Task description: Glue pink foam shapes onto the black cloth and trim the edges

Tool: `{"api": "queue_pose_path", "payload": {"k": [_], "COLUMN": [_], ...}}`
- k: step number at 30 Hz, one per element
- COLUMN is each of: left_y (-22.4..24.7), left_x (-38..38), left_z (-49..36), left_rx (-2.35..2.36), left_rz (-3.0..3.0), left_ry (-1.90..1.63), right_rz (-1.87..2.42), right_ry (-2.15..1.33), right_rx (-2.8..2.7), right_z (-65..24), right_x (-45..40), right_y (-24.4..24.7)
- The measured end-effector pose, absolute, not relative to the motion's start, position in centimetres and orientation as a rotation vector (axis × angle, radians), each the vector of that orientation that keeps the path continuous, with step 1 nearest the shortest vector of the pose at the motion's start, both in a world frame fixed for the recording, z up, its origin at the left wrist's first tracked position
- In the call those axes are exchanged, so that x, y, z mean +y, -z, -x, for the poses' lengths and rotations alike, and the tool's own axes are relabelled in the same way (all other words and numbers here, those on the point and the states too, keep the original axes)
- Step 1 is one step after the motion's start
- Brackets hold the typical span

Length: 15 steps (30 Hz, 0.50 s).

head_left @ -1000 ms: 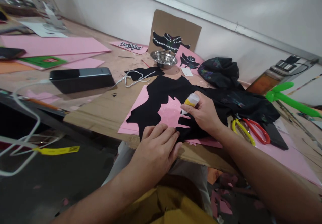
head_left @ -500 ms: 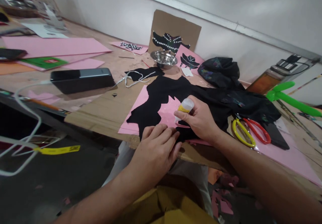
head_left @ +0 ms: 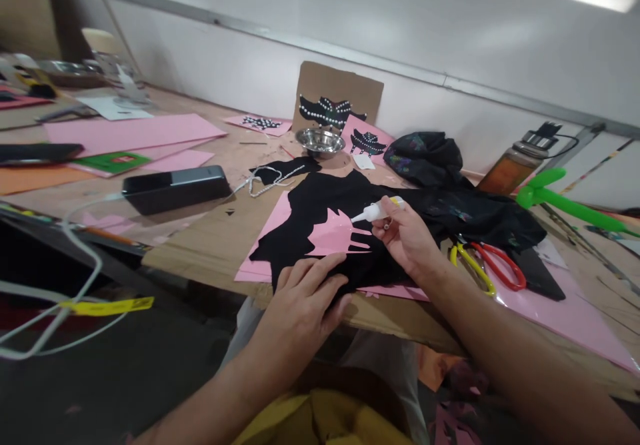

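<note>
My right hand [head_left: 407, 235] is closed round a white glue bottle [head_left: 376, 212] with a yellow label. The bottle lies nearly level, and its nozzle points left at the edge of a pink paper cutout [head_left: 331, 233]. The cutout has jagged points on its left and thin strips on its right, and it rests on black fabric [head_left: 320, 195]. My left hand [head_left: 307, 295] lies flat at the near edge of the fabric, fingers stretched out, its fingertips by the bottom of the cutout. Cardboard [head_left: 200, 238] and pink sheets lie beneath the fabric.
Scissors [head_left: 487, 268] with yellow and red handles lie to the right. Behind stand a metal bowl [head_left: 320, 142] and a cardboard panel [head_left: 340, 78] with a beaded black shape. A black power bank [head_left: 176, 188] sits left, a bottle [head_left: 513, 162] and green balloon [head_left: 575, 208] right.
My right hand has lifted the glue bottle off the cutout and tipped it from nozzle-down to nearly level, nozzle pointing left. My left hand stays on the fabric. The camera view has tilted up slightly.
</note>
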<state>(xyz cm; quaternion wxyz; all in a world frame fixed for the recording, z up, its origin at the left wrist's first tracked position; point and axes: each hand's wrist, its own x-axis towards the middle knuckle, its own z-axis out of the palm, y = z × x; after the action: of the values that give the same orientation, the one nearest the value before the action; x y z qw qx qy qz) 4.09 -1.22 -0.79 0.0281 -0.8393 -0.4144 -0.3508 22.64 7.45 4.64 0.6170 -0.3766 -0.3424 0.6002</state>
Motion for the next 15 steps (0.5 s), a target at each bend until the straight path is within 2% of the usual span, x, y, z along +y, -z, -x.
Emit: {"api": "queue_pose_path", "payload": {"k": [15], "left_y": [0.61], "left_x": [-0.83], "left_z": [-3.68], "left_rx": [-1.282], "left_rz": [2.682], "left_ry": [1.083], "right_rz": [0.836], "right_ry": [-1.452], "right_rx": [-0.770], "right_z": [-22.49], "right_x": [7.25], "right_y": [-4.68]}}
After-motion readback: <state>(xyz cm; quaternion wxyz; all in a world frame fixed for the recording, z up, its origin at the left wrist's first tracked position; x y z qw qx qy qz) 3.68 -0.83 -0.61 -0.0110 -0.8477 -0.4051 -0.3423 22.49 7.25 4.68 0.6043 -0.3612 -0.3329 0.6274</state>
